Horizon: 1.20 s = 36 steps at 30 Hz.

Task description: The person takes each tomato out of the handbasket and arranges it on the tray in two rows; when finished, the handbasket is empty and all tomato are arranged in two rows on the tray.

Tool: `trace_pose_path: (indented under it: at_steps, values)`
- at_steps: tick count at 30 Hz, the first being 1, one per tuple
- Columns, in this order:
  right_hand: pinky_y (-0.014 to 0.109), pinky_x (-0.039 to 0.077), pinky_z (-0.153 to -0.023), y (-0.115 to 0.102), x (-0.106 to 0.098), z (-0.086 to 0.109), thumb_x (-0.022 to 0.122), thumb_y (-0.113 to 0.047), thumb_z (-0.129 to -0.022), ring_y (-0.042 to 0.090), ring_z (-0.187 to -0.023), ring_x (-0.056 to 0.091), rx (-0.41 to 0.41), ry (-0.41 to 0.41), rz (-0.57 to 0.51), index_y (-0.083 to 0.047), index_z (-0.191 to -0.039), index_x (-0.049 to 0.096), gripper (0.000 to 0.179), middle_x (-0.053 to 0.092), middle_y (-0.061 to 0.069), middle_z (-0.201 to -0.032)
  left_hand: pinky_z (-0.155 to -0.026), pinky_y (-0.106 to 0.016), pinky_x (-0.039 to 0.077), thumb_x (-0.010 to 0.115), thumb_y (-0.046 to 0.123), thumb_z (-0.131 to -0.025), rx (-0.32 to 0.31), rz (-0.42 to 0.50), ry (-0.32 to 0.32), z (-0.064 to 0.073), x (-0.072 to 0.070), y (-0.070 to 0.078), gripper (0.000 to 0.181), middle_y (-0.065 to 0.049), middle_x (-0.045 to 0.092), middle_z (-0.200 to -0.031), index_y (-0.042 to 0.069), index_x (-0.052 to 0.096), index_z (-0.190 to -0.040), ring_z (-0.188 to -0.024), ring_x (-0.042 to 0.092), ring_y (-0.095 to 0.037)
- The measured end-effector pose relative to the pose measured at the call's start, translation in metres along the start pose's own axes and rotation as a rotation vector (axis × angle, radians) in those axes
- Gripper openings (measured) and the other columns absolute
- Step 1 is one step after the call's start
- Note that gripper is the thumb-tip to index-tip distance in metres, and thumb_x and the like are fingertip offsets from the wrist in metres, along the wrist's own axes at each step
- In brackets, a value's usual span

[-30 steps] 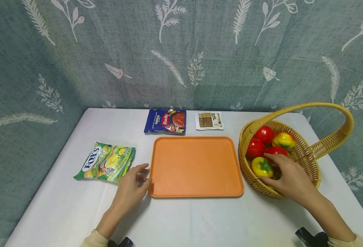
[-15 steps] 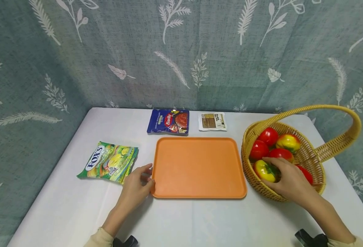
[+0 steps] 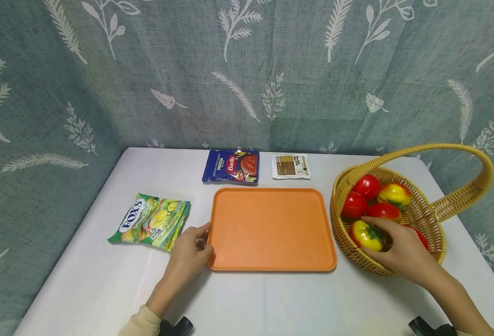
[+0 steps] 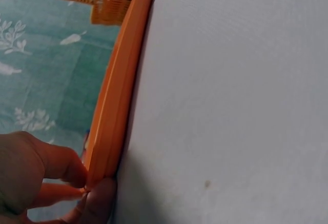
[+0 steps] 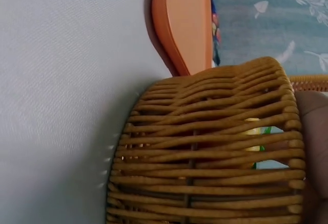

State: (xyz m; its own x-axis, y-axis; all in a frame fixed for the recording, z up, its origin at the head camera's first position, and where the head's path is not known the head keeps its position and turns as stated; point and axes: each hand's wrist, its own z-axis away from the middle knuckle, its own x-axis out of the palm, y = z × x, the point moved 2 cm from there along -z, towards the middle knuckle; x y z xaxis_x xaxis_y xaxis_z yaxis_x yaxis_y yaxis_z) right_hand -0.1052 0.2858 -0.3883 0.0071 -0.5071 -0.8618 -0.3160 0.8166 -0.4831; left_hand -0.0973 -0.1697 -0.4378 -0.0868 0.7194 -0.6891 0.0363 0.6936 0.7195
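A grey-green curtain with white leaf prints [image 3: 247, 107] hangs behind the white-covered table [image 3: 305, 303]. At my right sits a round golden-brown woven basket [image 3: 358, 256], its broad arched handle [image 3: 461, 204] leaning away over the far right side. Inside, close together, lie 2 round red fruits [image 3: 354, 205], 1 red fruit tinged with yellow [image 3: 384, 212], 1 yellow fruit with a red blush [image 3: 394, 195] and 1 more red fruit [image 3: 419, 235], partly covered by the hand. Nearest the front left wall is a glossy yellow-and-red fruit with a green leafy top [image 3: 366, 236]; that wall stands between it and the shallow orange rectangular tray [image 3: 272, 228] just beside the basket. Behind the tray are a blue Barilla pouch [image 3: 232, 167] and a small white-and-brown packet [image 3: 291, 166]; left of it lies a green FOX'S bag [image 3: 151, 221].

The right hand [image 3: 402, 247] reaches over the basket's front rim, thumb and fingers curled round the leafy-topped fruit, which is inside the basket. The left hand [image 3: 190, 254], at the tray's near left side, pinches its rim between thumb and fingers.
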Motion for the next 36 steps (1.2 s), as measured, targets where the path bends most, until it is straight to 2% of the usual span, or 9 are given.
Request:
trace_pose_path:
  at_steps: [5, 10, 16, 21, 23, 26, 29, 34, 36]
  values:
    - [0.038, 0.053, -0.069, 0.000, -0.006, 0.004, 0.091, -0.028, -0.070, 0.026, -0.088, 0.061, 0.002, 0.045, 0.046, -0.007, -0.126, 0.066, 0.065, 0.069, 0.014, -0.112, -0.062, -0.026, 0.046, 0.065, -0.004, -0.073, -0.017, -0.008, -0.007, -0.003, -0.003, -0.002, 0.060, -0.011, 0.066, -0.097, -0.003, 0.062, -0.133, -0.073, 0.059, -0.016]
    - [0.025, 0.052, -0.061, -0.005, -0.013, 0.006, 0.091, -0.027, -0.070, 0.028, -0.084, 0.064, -0.004, 0.102, 0.044, -0.007, -0.128, 0.064, 0.067, 0.065, 0.017, -0.116, -0.062, -0.026, 0.046, 0.065, -0.004, -0.073, -0.008, -0.006, -0.007, -0.003, -0.003, -0.004, 0.060, -0.011, 0.066, -0.096, -0.003, 0.061, -0.133, -0.072, 0.059, -0.016]
    - [0.024, 0.051, -0.063, -0.015, -0.020, 0.007, 0.091, -0.029, -0.070, 0.027, -0.088, 0.061, -0.002, 0.149, 0.045, -0.012, -0.131, 0.065, 0.068, 0.060, 0.012, -0.118, -0.065, -0.028, 0.046, 0.064, -0.003, -0.073, -0.004, -0.020, -0.003, -0.002, -0.002, -0.004, 0.060, -0.010, 0.066, -0.096, -0.001, 0.062, -0.133, -0.073, 0.059, -0.015]
    - [0.015, 0.045, -0.068, -0.023, -0.024, 0.007, 0.091, -0.028, -0.071, 0.028, -0.097, 0.057, -0.012, 0.170, 0.034, -0.014, -0.133, 0.064, 0.070, 0.060, 0.009, -0.119, -0.063, -0.027, 0.045, 0.064, -0.003, -0.073, -0.001, -0.020, 0.000, -0.002, -0.002, -0.006, 0.061, -0.010, 0.066, -0.096, 0.000, 0.062, -0.133, -0.073, 0.058, -0.016]
    - [0.018, 0.045, -0.072, -0.026, -0.024, 0.007, 0.091, -0.026, -0.070, 0.030, -0.102, 0.058, -0.024, 0.176, 0.026, -0.015, -0.134, 0.063, 0.071, 0.061, 0.010, -0.122, -0.061, -0.027, 0.044, 0.064, -0.004, -0.073, -0.002, -0.019, 0.003, -0.002, -0.002, -0.007, 0.061, -0.011, 0.066, -0.097, 0.000, 0.063, -0.133, -0.072, 0.057, -0.016]
    - [0.039, 0.045, -0.080, -0.029, -0.024, 0.006, 0.091, -0.024, -0.070, 0.035, -0.108, 0.058, -0.040, 0.181, 0.024, -0.015, -0.136, 0.062, 0.073, 0.063, 0.013, -0.126, -0.060, -0.026, 0.043, 0.064, -0.004, -0.073, -0.005, -0.013, 0.003, -0.003, -0.003, -0.008, 0.060, -0.010, 0.066, -0.097, 0.000, 0.063, -0.133, -0.072, 0.057, -0.016]
    - [0.054, 0.041, -0.080, -0.034, -0.025, 0.006, 0.091, -0.025, -0.069, 0.038, -0.111, 0.057, -0.045, 0.181, 0.023, -0.016, -0.136, 0.061, 0.074, 0.062, 0.014, -0.128, -0.062, -0.026, 0.044, 0.064, -0.003, -0.073, -0.004, -0.004, 0.000, -0.002, -0.002, -0.009, 0.060, -0.010, 0.066, -0.098, 0.000, 0.063, -0.133, -0.073, 0.057, -0.016]
    - [0.053, 0.041, -0.080, -0.044, -0.026, 0.006, 0.092, -0.025, -0.068, 0.037, -0.112, 0.057, -0.064, 0.198, 0.027, -0.018, -0.136, 0.062, 0.075, 0.063, 0.011, -0.128, -0.064, -0.026, 0.045, 0.064, -0.004, -0.073, 0.014, 0.012, 0.000, -0.002, -0.002, -0.009, 0.060, -0.011, 0.066, -0.097, -0.001, 0.062, -0.133, -0.073, 0.058, -0.016]
    - [0.046, 0.041, -0.082, -0.048, -0.027, 0.006, 0.093, -0.022, -0.066, 0.033, -0.111, 0.058, -0.076, 0.212, 0.028, -0.020, -0.136, 0.063, 0.076, 0.063, 0.008, -0.128, -0.063, -0.025, 0.045, 0.064, -0.004, -0.074, 0.020, 0.015, 0.003, -0.002, -0.003, -0.008, 0.059, -0.011, 0.066, -0.097, -0.002, 0.062, -0.133, -0.072, 0.057, -0.015]
